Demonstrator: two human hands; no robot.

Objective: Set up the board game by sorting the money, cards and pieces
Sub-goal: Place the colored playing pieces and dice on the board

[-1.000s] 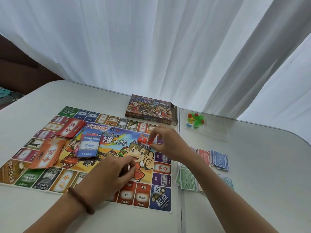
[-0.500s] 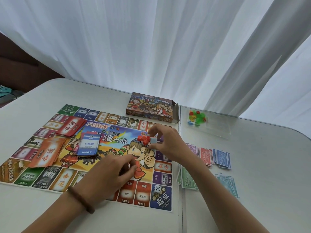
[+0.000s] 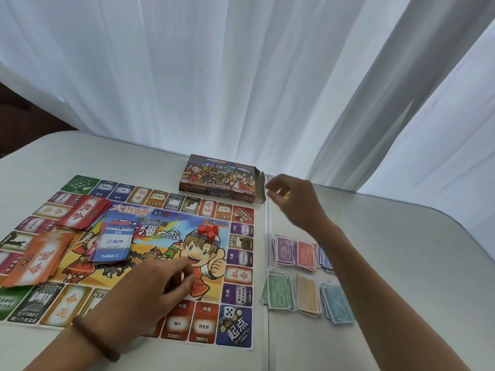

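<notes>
Right hand is out over the table, just past the open end of the box. Fingers bent and spread, blurred. A speck of yellow shows at the fingertips, but I cannot tell whether they grip anything. Left hand rests on the board, fingers curled in toward the thumb. What they hold, if anything, is hidden.

Task things:
- Small heap of red pieces on the board's middle picture, well apart from both hands.
- Die on the blue corner square.
- Red cards, orange cards and blue cards in loose, fanned stacks on the board's left half.
- Money in six colour piles on the table, right of the board.

Risks, as I judge them:
- The right forearm crosses directly above the money. Drawn back low, it likely sweeps neighbouring piles together, since the notes look thin and the pile edges are ragged.
- The red heap is loose. Any push on the board from the resting left hand could scatter it.
- The board looks like thin paper. If the left hand slides, the sheet may shift and carry cards and die with it.
- The red and orange stacks lie near each other and are splayed. One bump mixes them.
- Whatever the right hand is reaching for is hidden behind it, close to the far table edge. A hasty pinch could flick something small off the table.
</notes>
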